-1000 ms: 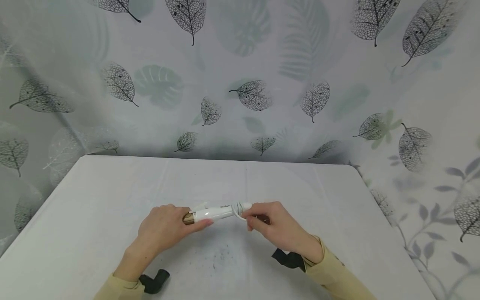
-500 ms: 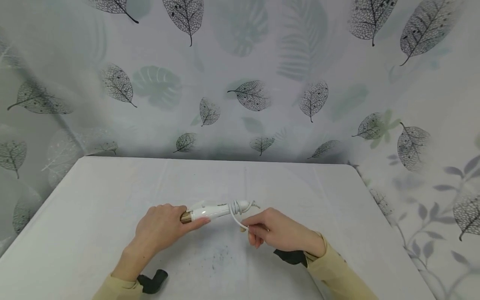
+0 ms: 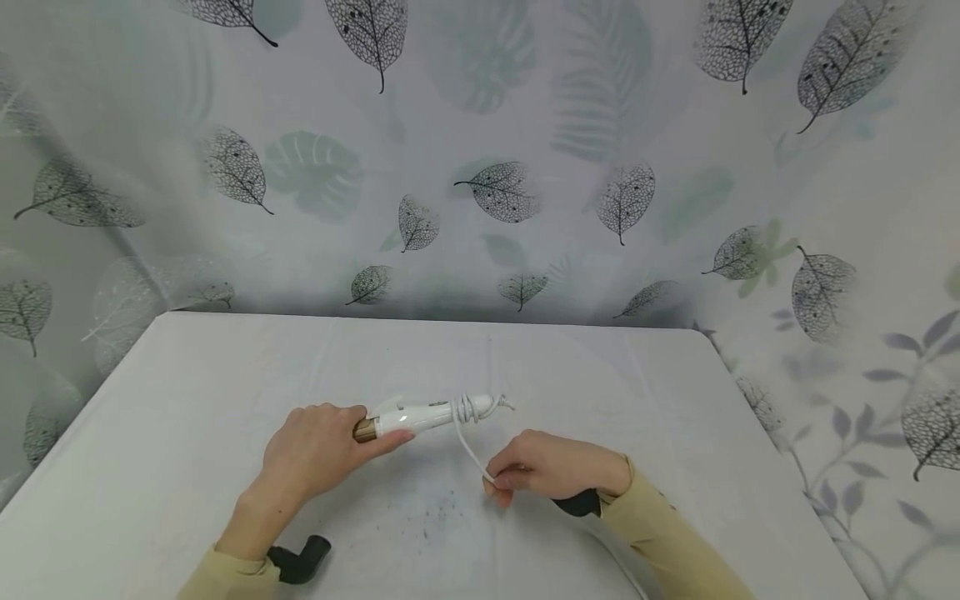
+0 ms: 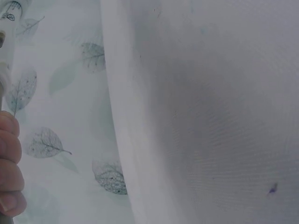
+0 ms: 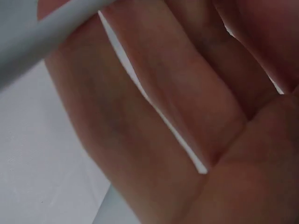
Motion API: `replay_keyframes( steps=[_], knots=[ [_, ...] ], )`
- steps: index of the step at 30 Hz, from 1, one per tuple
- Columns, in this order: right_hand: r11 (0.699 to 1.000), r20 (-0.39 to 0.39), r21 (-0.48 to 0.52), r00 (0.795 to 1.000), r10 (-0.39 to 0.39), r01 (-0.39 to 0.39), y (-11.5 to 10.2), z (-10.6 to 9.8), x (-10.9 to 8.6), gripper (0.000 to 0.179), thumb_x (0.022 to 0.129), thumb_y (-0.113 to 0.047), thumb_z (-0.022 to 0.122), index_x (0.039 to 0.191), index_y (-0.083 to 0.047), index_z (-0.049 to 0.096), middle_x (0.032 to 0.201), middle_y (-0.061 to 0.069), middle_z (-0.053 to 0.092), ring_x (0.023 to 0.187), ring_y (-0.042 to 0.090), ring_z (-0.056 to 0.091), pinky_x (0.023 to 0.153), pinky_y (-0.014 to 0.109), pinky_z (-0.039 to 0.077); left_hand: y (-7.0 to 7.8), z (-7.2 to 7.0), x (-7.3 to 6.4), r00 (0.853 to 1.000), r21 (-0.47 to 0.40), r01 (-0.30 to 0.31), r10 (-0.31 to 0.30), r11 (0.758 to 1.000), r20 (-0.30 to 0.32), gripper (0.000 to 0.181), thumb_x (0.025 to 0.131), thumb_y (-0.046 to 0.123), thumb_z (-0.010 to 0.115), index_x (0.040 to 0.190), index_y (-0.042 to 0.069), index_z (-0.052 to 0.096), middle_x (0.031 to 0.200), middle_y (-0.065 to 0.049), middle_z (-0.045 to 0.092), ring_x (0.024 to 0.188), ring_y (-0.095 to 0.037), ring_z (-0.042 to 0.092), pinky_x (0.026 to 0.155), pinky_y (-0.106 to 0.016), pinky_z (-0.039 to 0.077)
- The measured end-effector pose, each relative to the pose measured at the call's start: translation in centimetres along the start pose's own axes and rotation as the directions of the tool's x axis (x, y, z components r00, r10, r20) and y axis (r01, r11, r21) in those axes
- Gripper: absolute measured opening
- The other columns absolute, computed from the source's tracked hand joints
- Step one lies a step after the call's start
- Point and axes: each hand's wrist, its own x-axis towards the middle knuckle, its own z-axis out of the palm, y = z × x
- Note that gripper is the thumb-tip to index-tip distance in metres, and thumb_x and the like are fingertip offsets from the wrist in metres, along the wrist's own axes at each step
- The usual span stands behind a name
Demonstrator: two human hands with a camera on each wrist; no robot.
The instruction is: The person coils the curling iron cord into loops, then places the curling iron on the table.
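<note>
A white curling iron with a bronze-coloured barrel is held up over the white table, handle to the right. My left hand grips it by the barrel, thumb stretched along toward the handle. In the left wrist view its curled fingers show below the white handle. Several turns of white cord are wound round the handle's end, and a length slants down to my right hand, which pinches it. The cord crosses the fingers in the right wrist view.
The white tabletop has small dark specks near its middle. A leaf-printed curtain stands behind and at both sides. Black straps hang at both wrists. A cord stretch trails off at the bottom right.
My right hand has moved from the handle's end down toward me, drawing out a length of cord. The left hand and curling iron have shifted slightly left.
</note>
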Motion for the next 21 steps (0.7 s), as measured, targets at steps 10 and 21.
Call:
replay_keyframes(
  steps=[10,21],
  knots=[
    [1.000,-0.029,0.003,0.999,0.019,-0.018,1.4,0.0,0.6,0.014,0.099,-0.005,0.059,0.096,-0.002,0.072,0.080,0.005,0.070,0.073,0.002,0.056,0.072,0.017,0.048,0.3,0.1,0.0,0.999,-0.010,-0.041,0.041,0.999,-0.024,0.064,0.080,0.079,0.058,0.060,0.021,0.039,0.057,0.008,0.023,0.049,-0.008,0.027,0.046,-0.026,0.022],
    [0.990,-0.194,-0.106,0.979,0.069,-0.091,2.7,0.3,0.8,0.016,0.096,-0.009,0.064,0.108,-0.002,0.074,0.099,0.000,0.075,0.086,0.001,0.061,0.077,0.020,0.051,0.5,0.2,-0.1,0.996,-0.023,-0.088,0.087,0.996,-0.023,0.064,0.082,0.078,0.058,0.060,0.022,0.035,0.058,0.010,0.020,0.050,-0.007,0.022,0.047,-0.025,0.019]
  ],
)
